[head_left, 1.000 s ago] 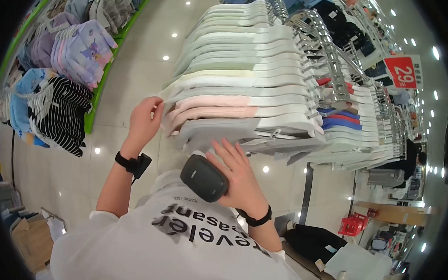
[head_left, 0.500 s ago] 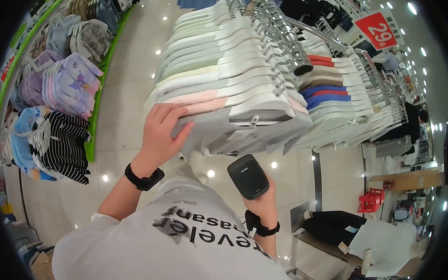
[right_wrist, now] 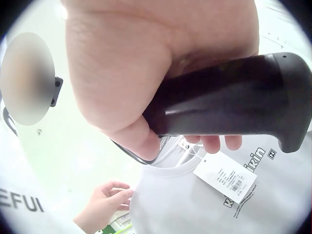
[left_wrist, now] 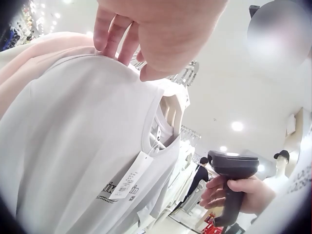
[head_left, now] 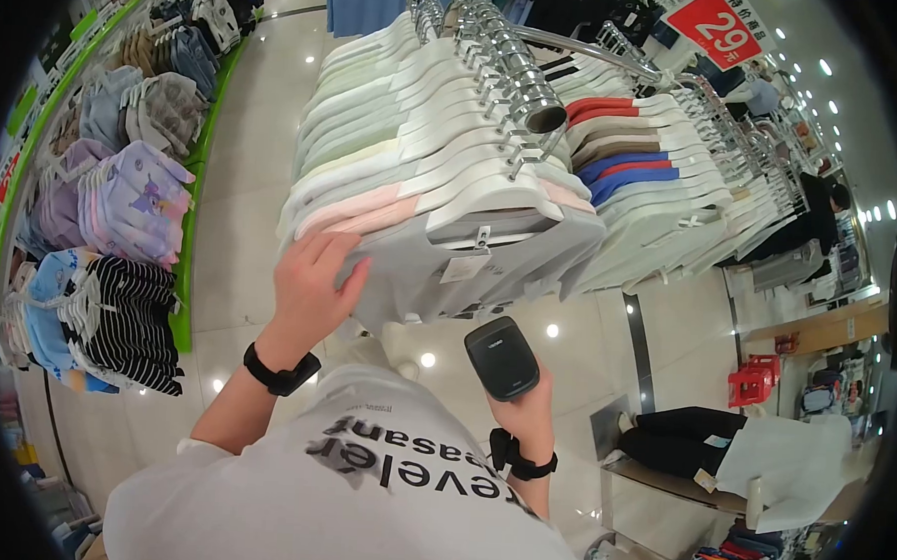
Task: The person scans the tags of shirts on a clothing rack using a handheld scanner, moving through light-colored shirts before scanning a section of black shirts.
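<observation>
My left hand point(head_left: 310, 292) rests with its fingertips on the shoulder of the front light grey T-shirt point(head_left: 394, 278), thumb apart from the fingers. That T-shirt hangs on a white hanger point(head_left: 492, 194). From its neck dangles a white price tag point(right_wrist: 226, 178) with a barcode, beside black chest lettering. A black handheld barcode scanner point(head_left: 503, 357) is in my right hand point(head_left: 529, 412). In the right wrist view its handle point(right_wrist: 214, 100) lies in the palm, fingers wrapped round it. The scanner stands in front of the T-shirt, apart from it.
Behind the grey T-shirt, pink shirts point(head_left: 371, 215) and several pale ones hang from a chrome rail point(head_left: 546, 116). More shirts point(head_left: 633, 178) fill a rack at the right, under a red price sign point(head_left: 718, 30). Striped clothes point(head_left: 142, 317) hang at the left. A mannequin point(head_left: 781, 460) stands at lower right.
My left hand came from beside the pink shirts onto the grey T-shirt's shoulder. The right hand with the scanner drew away from the T-shirt to the right. The view has turned slightly.
</observation>
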`<action>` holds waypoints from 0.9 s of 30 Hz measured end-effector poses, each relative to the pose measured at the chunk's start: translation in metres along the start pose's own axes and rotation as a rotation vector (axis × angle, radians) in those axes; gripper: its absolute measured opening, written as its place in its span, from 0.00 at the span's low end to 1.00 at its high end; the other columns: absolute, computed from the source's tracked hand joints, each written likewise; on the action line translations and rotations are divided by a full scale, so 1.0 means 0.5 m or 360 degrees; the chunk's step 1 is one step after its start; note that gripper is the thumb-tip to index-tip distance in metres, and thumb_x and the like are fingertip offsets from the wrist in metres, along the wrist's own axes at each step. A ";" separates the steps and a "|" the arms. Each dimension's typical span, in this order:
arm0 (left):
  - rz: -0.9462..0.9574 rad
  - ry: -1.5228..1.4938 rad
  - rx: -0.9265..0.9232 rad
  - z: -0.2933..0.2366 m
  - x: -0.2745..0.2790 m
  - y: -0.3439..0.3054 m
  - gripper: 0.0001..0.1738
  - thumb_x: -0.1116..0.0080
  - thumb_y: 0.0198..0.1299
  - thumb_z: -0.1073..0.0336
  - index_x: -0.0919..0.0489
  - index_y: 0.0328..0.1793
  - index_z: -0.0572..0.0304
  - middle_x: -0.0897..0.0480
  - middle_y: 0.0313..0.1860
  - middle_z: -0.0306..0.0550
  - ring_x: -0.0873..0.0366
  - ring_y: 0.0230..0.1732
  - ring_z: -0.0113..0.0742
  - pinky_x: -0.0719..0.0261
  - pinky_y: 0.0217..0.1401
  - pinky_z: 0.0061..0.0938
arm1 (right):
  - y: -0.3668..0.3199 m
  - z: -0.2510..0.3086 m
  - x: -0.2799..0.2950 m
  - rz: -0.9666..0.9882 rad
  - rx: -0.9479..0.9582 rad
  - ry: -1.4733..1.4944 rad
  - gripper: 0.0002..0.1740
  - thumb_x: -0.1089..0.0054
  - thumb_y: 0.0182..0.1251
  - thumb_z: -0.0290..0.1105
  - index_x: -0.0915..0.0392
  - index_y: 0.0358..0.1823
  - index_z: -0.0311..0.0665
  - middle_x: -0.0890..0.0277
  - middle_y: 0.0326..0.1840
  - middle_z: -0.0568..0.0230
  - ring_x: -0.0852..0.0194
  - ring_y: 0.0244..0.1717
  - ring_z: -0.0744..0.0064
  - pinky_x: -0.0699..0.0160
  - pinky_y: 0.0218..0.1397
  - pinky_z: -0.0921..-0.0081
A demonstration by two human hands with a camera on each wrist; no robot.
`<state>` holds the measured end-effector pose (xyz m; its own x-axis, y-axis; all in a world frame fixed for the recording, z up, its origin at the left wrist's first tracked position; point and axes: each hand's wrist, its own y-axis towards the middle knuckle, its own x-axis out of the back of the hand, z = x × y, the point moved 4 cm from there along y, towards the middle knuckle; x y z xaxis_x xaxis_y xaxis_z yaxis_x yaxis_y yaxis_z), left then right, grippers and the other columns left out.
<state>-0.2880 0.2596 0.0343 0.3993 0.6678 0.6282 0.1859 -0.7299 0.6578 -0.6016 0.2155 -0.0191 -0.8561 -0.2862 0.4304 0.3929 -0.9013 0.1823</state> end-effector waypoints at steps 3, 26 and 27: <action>0.0013 0.0007 -0.0025 -0.004 -0.001 0.006 0.15 0.26 0.54 0.71 0.16 0.48 0.64 0.13 0.44 0.53 0.17 0.45 0.54 0.18 0.48 0.41 | -0.003 -0.008 0.006 -0.0024 -0.0014 -0.0011 0.17 0.31 0.52 0.22 0.16 0.46 0.32 0.16 0.41 0.50 0.16 0.39 0.47 0.17 0.46 0.63; 0.0043 0.0009 -0.0128 0.044 -0.042 0.032 0.22 0.16 0.47 0.56 0.18 0.38 0.58 0.17 0.28 0.43 0.21 0.27 0.46 0.27 0.32 0.37 | 0.114 -0.013 0.003 -0.0364 -0.0086 -0.0027 0.13 0.27 0.60 0.21 0.16 0.46 0.30 0.12 0.39 0.61 0.17 0.38 0.75 0.19 0.45 0.74; 0.0056 -0.0009 -0.0155 0.049 -0.045 0.031 0.22 0.15 0.46 0.56 0.18 0.38 0.58 0.17 0.28 0.43 0.21 0.27 0.45 0.27 0.31 0.36 | 0.127 -0.007 0.007 -0.0431 -0.0088 -0.0013 0.14 0.26 0.60 0.21 0.16 0.47 0.31 0.12 0.40 0.62 0.17 0.39 0.75 0.19 0.46 0.73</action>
<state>-0.2722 0.2296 0.0203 0.4090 0.6410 0.6495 0.0837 -0.7351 0.6728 -0.5810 0.1559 -0.0090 -0.9246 -0.0298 0.3797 0.1309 -0.9611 0.2433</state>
